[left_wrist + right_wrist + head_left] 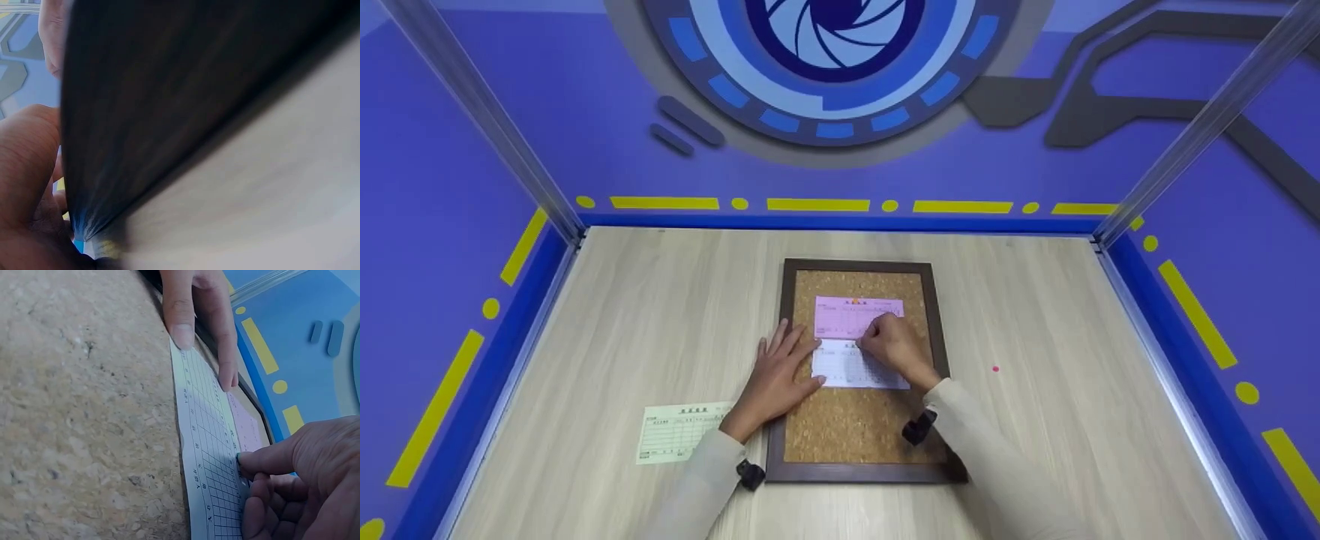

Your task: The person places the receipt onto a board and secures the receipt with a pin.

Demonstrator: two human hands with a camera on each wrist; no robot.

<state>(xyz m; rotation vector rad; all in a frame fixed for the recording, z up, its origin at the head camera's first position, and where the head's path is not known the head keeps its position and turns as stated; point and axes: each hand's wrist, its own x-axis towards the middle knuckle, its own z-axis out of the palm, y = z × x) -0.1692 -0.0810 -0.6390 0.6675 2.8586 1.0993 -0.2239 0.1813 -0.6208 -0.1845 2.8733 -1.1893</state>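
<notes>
A framed cork board lies on the table. On it a pink slip carries an orange pushpin at its top edge. Just below lies a white printed slip. My left hand spreads over the board's left side, thumb and a fingertip pressing the white slip's left corners. At the white slip's top edge, my right hand pinches a small teal pushpin against the paper, its fingers curled. Most of that pin is hidden by the thumb.
A pale green printed slip lies on the table left of the board, partly under the left forearm. One small red pushpin sits to the right. Blue patterned walls enclose the table's back and sides.
</notes>
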